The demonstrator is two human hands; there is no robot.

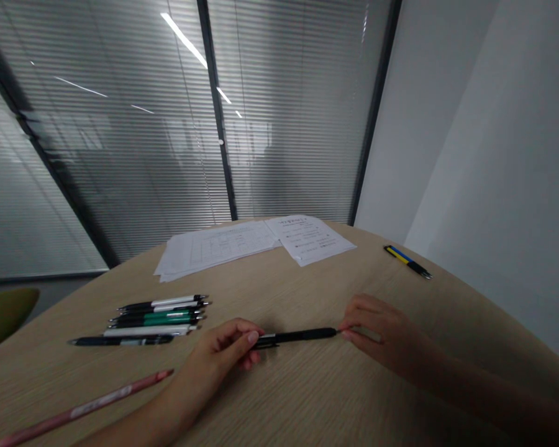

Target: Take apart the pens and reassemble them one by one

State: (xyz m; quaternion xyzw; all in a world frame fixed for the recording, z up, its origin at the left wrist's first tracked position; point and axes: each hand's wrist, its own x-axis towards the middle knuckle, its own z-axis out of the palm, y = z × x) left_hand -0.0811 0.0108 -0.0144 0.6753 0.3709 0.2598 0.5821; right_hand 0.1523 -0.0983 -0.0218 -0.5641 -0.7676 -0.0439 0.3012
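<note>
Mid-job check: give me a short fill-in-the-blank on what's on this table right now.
Between the left hand and the right hand, the held pen has a ____ barrel. The loose pen off to the right has blue and ____ stripes. The printed papers lie near the ____ edge of the wooden table. The grouped pens lie side by side, nearer the ____ hand.

Missing words: black, yellow, far, left.

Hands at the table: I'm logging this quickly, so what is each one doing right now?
Left hand: closed, pinching one end of the black pen.
Right hand: closed, pinching the pen's other end.
</note>
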